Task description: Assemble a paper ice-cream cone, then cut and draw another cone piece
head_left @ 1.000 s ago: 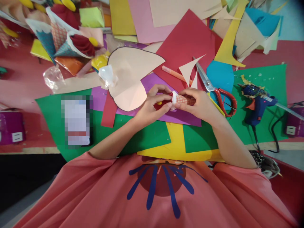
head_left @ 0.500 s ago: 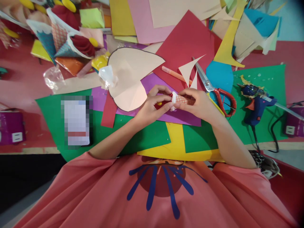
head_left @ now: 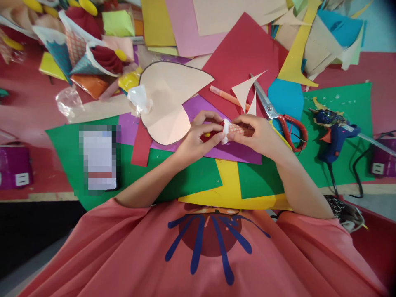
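Observation:
Between my two hands is a small craft ice cream cone [head_left: 235, 129] with an orange checked pattern and a white frilled rim, lying sideways over purple paper [head_left: 247, 155]. My left hand [head_left: 198, 138] has its fingers closed around the top end, where bits of red and yellow show. My right hand [head_left: 255, 134] grips the patterned cone, thumb and fingers pressed on it near the white rim. The cone's tip is partly hidden in the right palm. Just above the left hand lies a cream paper cutout [head_left: 165, 99] with a dark outline.
Red-handled scissors [head_left: 276, 117] lie right of my hands, by an orange marker [head_left: 229, 97] and paper scraps. A blue glue gun [head_left: 335, 140] rests on green paper at right. A phone [head_left: 100, 159] is at left. Several finished cones [head_left: 80, 49] are piled upper left.
Both hands keep their hold on the cone with hardly any movement. The whole view has shifted very slightly.

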{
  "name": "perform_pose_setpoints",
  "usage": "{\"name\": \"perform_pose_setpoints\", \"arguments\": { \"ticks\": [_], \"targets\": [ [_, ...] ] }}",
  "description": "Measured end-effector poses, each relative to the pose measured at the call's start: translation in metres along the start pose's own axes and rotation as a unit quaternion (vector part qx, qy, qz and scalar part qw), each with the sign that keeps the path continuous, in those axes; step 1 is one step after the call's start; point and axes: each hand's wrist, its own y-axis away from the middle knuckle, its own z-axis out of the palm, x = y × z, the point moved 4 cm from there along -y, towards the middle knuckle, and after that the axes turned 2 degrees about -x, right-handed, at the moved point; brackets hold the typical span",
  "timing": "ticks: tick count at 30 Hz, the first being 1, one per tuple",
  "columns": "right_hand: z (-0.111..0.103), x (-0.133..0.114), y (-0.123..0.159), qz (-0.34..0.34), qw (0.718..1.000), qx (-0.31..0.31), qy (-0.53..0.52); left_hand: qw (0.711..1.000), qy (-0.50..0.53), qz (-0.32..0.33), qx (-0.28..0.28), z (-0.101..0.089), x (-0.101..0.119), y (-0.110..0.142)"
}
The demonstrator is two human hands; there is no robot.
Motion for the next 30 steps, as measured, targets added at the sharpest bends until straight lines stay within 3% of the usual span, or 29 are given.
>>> {"name": "perform_pose_setpoints", "arguments": {
  "ticks": [18,30],
  "targets": [
    [-0.004,0.0021,-0.0016,-0.043,0.998,-0.035,-0.023,1.0,-0.001,0.01,0.021,-0.0038,-0.0037,-0.0018],
    [-0.003,-0.0011,0.004,-0.009,0.99,0.004,0.144,0.998,-0.027,0.048,0.009,0.0011,0.0017,0.0013]
  ]
}}
